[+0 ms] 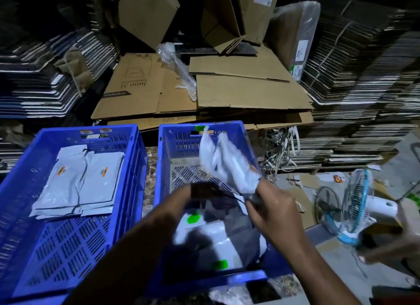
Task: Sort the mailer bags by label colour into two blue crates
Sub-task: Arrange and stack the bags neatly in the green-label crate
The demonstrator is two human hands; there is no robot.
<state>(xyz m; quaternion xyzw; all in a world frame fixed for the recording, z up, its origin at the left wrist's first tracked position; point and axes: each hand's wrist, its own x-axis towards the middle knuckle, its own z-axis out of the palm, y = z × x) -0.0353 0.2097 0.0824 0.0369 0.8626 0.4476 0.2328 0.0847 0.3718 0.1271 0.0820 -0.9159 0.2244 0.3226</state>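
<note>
Two blue crates stand side by side. The left crate (20,191) holds two grey mailer bags (77,182) lying flat with orange labels. In the right crate (163,150) lie grey mailer bags with green labels (193,218). My right hand (270,207) grips a bundle of grey mailer bags (227,161) by its lower end, holding it up over the right crate. My left hand (181,202) is blurred above the same crate and seems to hold the dark edge of a bag; its grip is unclear.
Flattened cardboard sheets (204,93) lie behind the crates, with tall stacks of folded cartons on both sides. A small blue and white fan (356,204) stands on the floor to the right. Loose strapping lies behind the right crate. Another person's hand (386,243) shows at the right edge.
</note>
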